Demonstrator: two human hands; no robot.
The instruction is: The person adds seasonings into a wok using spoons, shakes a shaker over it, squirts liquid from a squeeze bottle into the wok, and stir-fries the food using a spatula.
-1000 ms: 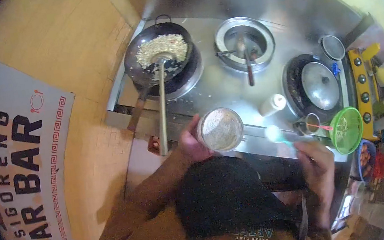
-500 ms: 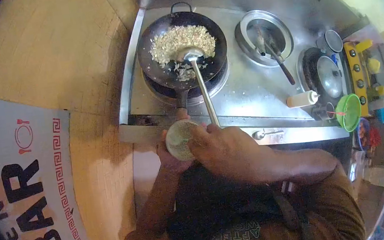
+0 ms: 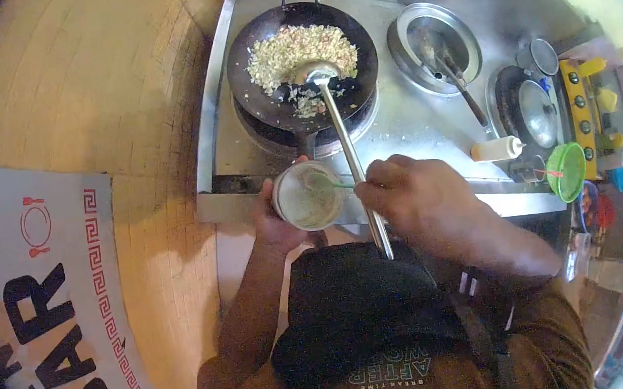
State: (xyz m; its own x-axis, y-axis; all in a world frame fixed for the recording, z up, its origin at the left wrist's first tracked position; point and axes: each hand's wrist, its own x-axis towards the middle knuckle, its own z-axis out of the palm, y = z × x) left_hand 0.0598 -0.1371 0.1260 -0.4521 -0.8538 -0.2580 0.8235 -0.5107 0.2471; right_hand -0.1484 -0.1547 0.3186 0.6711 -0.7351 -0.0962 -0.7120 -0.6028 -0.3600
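Note:
My left hand is wrapped round a small round tub with pale contents, tilted so its inside faces me. Between the fingers of my right hand is the end of a thin green spoon, whose other end is inside the tub. Beyond them is a black wok on a burner, holding chopped, rice-like food. A metal ladle leans in the wok with its bowl on the food. Its long handle runs down just beside my right fingers, reaching my apron.
Right of the wok stands a metal pot with a dark-handled utensil in it. Farther right are a squeeze bottle, a lidded pan, a green basket and a strainer. A printed banner hangs at left.
My right hand has moved right and away from the tub, uncovering the green spoon and the lower ladle handle. The tub has shifted slightly up and right, its inside now more visible.

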